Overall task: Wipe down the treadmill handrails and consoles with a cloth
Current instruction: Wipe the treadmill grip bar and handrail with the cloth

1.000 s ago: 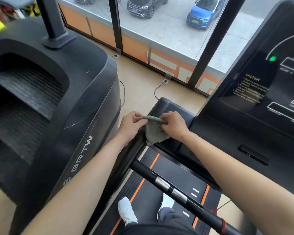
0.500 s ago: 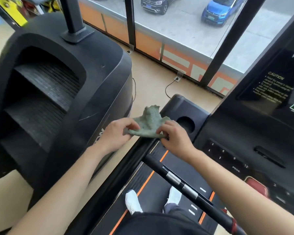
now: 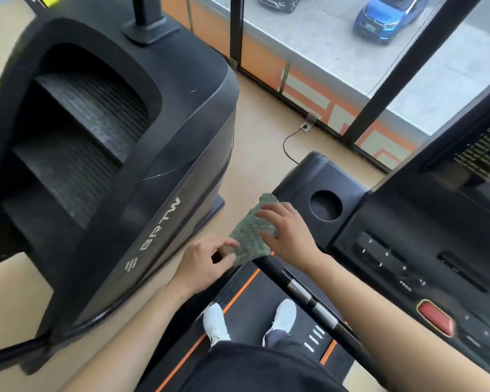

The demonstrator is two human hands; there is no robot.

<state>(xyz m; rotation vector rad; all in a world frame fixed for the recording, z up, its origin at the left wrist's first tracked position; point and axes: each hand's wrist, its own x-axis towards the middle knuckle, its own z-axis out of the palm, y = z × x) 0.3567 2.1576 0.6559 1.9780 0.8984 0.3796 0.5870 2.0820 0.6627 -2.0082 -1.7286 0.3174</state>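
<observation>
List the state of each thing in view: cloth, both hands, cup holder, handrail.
cloth, spread flat over the console corner and the handrail end
right hand, fingers straight, pressing on the cloth
left hand, pinches the cloth's near edge
cup holder, empty
handrail, otherwise bare, no hand on it

Mottled grey-green cloth (image 3: 251, 233), black console (image 3: 436, 236) with white numerals, black handrail (image 3: 297, 288) with silver bands, black belt (image 3: 252, 309) edged in orange with white dashes, red button (image 3: 435, 321), white shoes (image 3: 216, 323), ribbed black stepper (image 3: 181, 80) with white lettering, beige floor (image 3: 260, 137), blue car (image 3: 391, 15)
</observation>
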